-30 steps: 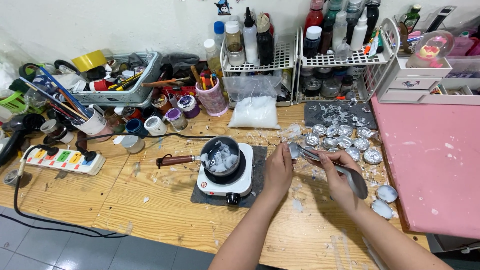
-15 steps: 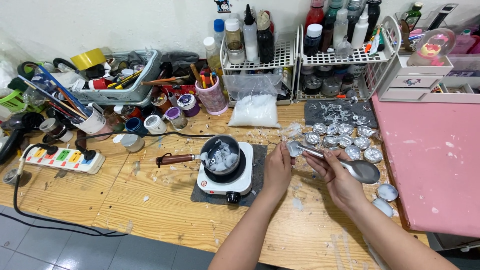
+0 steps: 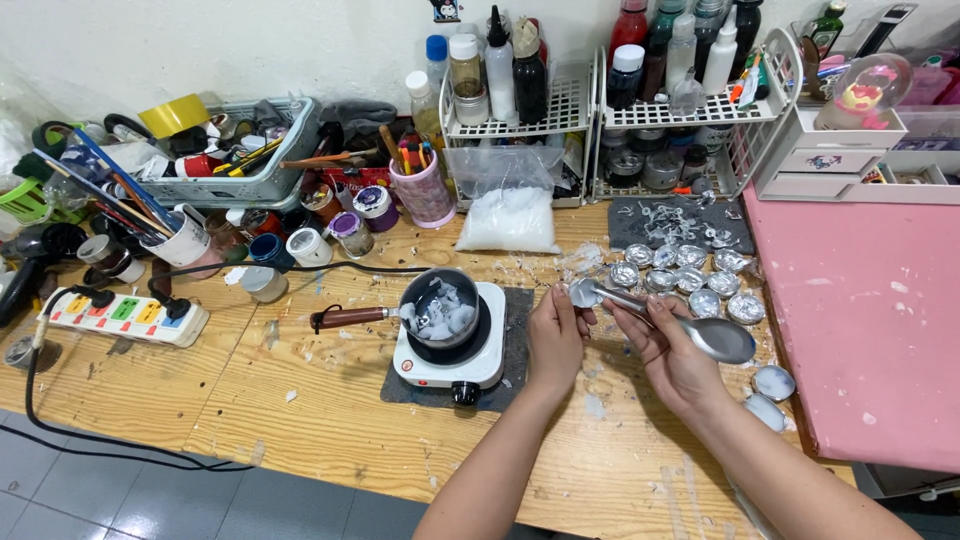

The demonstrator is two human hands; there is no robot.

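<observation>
Scraping a small foil cup (image 3: 583, 292) with a metal spoon (image 3: 722, 338)

Left hand (image 3: 556, 337) is pinching the cup beside the hotplate (image 3: 450, 352); right hand (image 3: 672, 358) is clamping the spoon, apparently working wax loose, needing steady prying.

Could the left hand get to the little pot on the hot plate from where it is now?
Probably yes: the left hand sits just right of the small pot, bare tabletop between, though its fingers now pinch a small foil cup.
</observation>
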